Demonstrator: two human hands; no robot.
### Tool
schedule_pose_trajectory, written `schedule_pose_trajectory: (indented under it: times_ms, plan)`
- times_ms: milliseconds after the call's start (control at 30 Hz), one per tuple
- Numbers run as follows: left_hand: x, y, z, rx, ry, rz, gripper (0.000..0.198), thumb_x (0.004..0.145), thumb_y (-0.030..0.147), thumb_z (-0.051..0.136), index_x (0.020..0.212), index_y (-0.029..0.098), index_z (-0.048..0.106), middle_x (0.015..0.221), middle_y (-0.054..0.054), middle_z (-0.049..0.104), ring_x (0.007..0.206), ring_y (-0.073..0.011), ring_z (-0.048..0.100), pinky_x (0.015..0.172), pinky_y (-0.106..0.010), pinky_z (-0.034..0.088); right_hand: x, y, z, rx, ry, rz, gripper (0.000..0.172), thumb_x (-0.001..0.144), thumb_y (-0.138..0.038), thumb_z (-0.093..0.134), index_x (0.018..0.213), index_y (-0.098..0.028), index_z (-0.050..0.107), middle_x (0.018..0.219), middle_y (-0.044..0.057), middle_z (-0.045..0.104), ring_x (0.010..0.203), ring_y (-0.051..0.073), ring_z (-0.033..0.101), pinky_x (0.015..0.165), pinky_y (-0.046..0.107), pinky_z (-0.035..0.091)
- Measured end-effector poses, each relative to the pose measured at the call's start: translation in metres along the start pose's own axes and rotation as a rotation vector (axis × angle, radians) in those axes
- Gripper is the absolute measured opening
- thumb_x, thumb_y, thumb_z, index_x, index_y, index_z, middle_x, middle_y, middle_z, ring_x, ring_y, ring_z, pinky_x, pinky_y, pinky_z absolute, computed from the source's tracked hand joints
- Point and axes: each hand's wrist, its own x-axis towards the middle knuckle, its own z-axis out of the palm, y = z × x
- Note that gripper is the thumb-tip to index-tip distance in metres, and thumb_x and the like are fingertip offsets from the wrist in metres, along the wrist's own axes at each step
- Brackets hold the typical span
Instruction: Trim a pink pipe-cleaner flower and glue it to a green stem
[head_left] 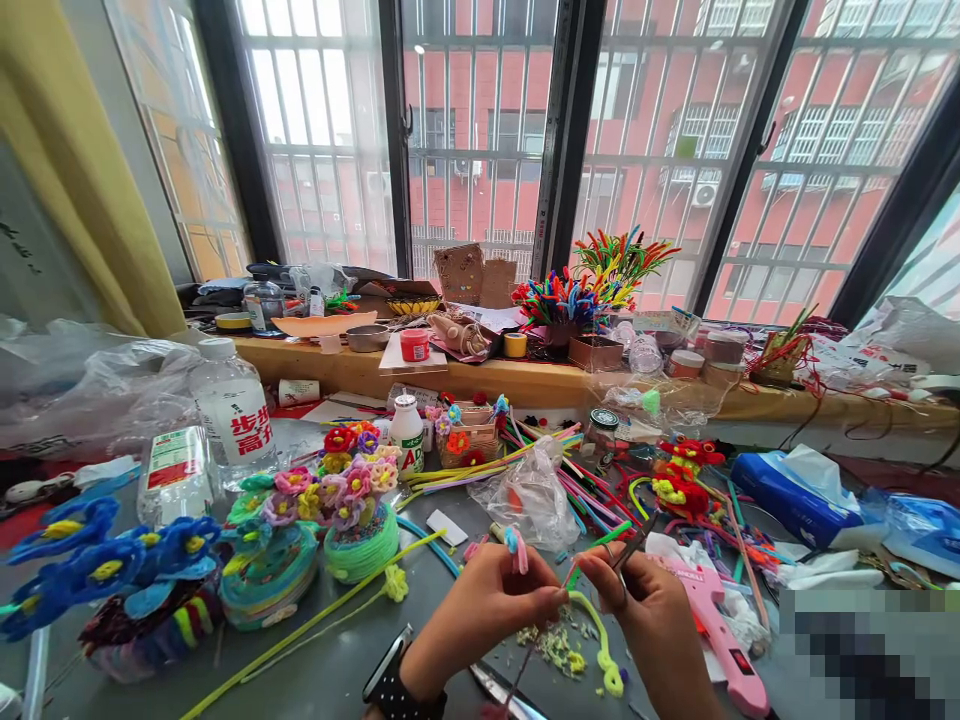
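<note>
My left hand [480, 610], with a dark watch on the wrist, is closed in a pinch on a small pink and blue pipe-cleaner piece [516, 548]. My right hand [645, 605] is closed round a thin dark tool, possibly scissors [634, 548], whose tip points up and right. A light green pipe cleaner [600, 640] curls down between the two hands. Below them lies a small heap of yellow-green fluff clippings [559, 648] on the grey table [330, 670].
Pipe-cleaner flower baskets [360, 510] and blue flowers [105, 565] stand at the left. A water bottle [234, 415], a plastic bag [532, 500], loose pipe cleaners [525, 455], a pink glue gun [712, 620] and a tissue pack [795, 500] crowd the table. The window ledge [525, 380] holds more supplies.
</note>
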Motion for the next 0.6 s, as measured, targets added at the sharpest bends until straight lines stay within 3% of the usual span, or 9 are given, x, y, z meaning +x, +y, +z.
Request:
schedule_pose_trajectory:
  times_ms: [133, 367, 600]
  plan:
    - [-0.0014, 0.002, 0.0009, 0.032, 0.006, 0.004, 0.024, 0.062, 0.035, 0.062, 0.061, 0.012, 0.058, 0.053, 0.002, 0.052, 0.05, -0.0087, 0.046, 0.049, -0.019, 0.036, -0.0015, -0.0014, 0.0023, 0.041, -0.034, 0.012, 0.033, 0.06, -0.048, 0.061, 0.053, -0.015, 0.059, 0.049, -0.001, 0.052, 0.048, 0.013, 0.044, 0.045, 0.021, 0.035]
    - [-0.004, 0.0064, 0.0027, 0.054, -0.024, 0.031, 0.022, 0.064, 0.033, 0.06, 0.063, 0.012, 0.058, 0.054, 0.002, 0.051, 0.05, -0.0083, 0.045, 0.051, -0.019, 0.036, -0.003, 0.0019, 0.0053, 0.055, -0.004, 0.05, 0.034, 0.065, -0.045, 0.058, 0.051, -0.015, 0.05, 0.048, -0.005, 0.037, 0.046, 0.009, 0.031, 0.043, 0.02, 0.028]
    - [-0.0036, 0.006, 0.0033, 0.038, -0.043, -0.006, 0.024, 0.062, 0.036, 0.061, 0.061, 0.012, 0.056, 0.053, 0.001, 0.052, 0.051, -0.0102, 0.048, 0.052, -0.021, 0.037, -0.0021, 0.0061, 0.0053, 0.018, 0.015, 0.058, 0.039, 0.064, -0.051, 0.055, 0.052, -0.014, 0.052, 0.048, -0.004, 0.037, 0.047, 0.01, 0.033, 0.043, 0.02, 0.028]
